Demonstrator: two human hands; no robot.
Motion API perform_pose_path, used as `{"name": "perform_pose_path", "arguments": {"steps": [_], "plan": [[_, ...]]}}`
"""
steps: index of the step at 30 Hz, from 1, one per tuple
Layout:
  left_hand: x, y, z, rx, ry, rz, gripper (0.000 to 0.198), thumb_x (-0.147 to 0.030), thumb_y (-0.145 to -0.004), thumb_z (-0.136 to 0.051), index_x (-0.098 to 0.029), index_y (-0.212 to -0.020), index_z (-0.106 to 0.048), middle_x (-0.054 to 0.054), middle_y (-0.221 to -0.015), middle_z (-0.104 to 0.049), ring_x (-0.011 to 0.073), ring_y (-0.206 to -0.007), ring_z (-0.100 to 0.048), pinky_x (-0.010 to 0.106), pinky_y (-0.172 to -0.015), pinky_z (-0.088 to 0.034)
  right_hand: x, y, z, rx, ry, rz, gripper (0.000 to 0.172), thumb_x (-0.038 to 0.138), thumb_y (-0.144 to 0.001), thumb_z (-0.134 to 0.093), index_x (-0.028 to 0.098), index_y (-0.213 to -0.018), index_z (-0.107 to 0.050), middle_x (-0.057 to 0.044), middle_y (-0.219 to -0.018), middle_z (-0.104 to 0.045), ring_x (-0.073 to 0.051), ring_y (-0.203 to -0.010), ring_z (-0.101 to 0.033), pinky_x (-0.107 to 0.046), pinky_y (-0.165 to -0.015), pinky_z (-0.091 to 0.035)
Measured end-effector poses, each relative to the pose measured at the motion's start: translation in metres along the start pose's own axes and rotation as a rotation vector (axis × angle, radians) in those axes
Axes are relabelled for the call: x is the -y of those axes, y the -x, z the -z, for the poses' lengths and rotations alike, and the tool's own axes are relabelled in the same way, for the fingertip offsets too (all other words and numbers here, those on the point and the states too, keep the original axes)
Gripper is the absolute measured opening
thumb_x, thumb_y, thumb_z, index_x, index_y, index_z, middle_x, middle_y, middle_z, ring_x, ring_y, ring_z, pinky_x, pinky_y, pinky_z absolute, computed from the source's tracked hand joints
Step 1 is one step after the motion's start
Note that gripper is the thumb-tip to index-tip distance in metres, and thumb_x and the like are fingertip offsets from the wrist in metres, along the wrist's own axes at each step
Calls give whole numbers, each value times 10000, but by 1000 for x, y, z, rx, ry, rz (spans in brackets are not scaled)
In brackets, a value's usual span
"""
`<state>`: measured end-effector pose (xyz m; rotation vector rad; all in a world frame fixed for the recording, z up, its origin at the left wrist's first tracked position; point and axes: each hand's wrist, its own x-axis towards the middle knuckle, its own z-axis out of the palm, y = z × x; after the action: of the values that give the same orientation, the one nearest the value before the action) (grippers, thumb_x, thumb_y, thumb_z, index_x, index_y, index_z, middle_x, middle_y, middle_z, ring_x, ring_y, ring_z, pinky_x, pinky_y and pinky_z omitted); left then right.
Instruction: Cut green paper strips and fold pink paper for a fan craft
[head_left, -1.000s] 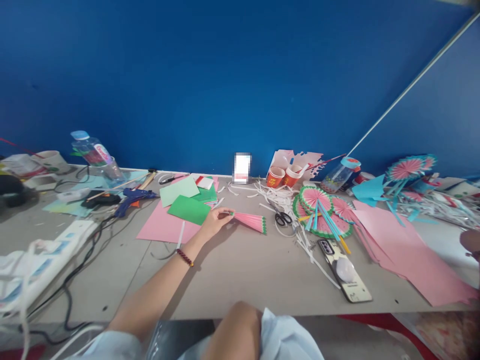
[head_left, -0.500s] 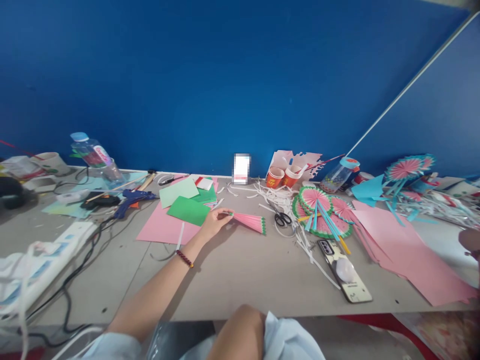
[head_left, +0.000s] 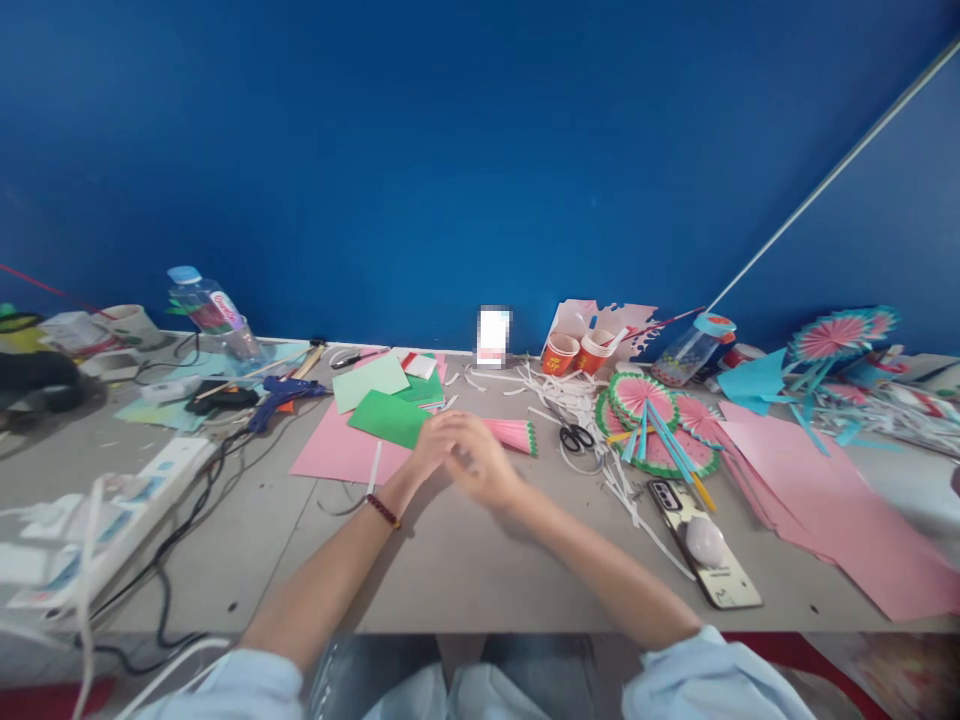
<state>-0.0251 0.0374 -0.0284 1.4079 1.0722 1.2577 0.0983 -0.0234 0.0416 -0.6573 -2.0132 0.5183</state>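
A pleated pink paper fan (head_left: pixel 516 435) with a green edge lies folded into a narrow wedge above the table. My left hand (head_left: pixel 429 447), a beaded bracelet at its wrist, pinches the narrow end on the left. Over that same end, my right hand (head_left: pixel 491 470) curls its fingers against the left fingertips and covers part of the fan. What the right fingertips hold is hidden behind them and blurred. Green card (head_left: pixel 386 418) and a pink sheet (head_left: pixel 319 452) lie just left of the hands. Black scissors (head_left: pixel 577 438) rest to the right of the fan.
Finished watermelon-like fans (head_left: pixel 660 440), a phone (head_left: pixel 705 545) and pink sheets (head_left: pixel 810 490) lie right. Paper cups (head_left: pixel 559 354) stand at the back. Leftward are a glue gun (head_left: pixel 281 397), a bottle (head_left: pixel 214 310) and a power strip (head_left: pixel 150 500) with cables.
My right hand has come up from near my lap to the fan's narrow end and meets the left hand. The left hand keeps its hold; the view has shifted slightly.
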Motion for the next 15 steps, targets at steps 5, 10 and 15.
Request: {"name": "perform_pose_path", "arguments": {"steps": [5,10,15], "plan": [[-3,0,1,51,20,49,303,-356,-689,-687,-146,-907,-679,96,-817,-718,225,-752,-672,347,-714,-523,-82,38,56,-62,338,-260,531,347,-804,-611,234,-1302,-461,-121,-1305,-504,-288,-1274,-405,-510,-1066,-303],[-7,-2,8,-2,-61,60,269,-350,-683,-682,-167,-881,-688,72,-857,-720,215,-790,-670,315,-725,-518,-110,52,78,63,215,-373,768,423,-739,-678,225,-1396,-331,-131,-1404,-399,-282,-1319,-356,-468,-1090,-298],[-4,-6,15,-51,-44,65,296,-371,-671,-686,-166,-884,-688,65,-863,-714,196,-785,-660,298,-714,-517,-112,54,85,139,108,-403,723,355,-721,-698,226,-1362,-391,-110,-1336,-477,-252,-1230,-470,-424,-1062,-353]]}}
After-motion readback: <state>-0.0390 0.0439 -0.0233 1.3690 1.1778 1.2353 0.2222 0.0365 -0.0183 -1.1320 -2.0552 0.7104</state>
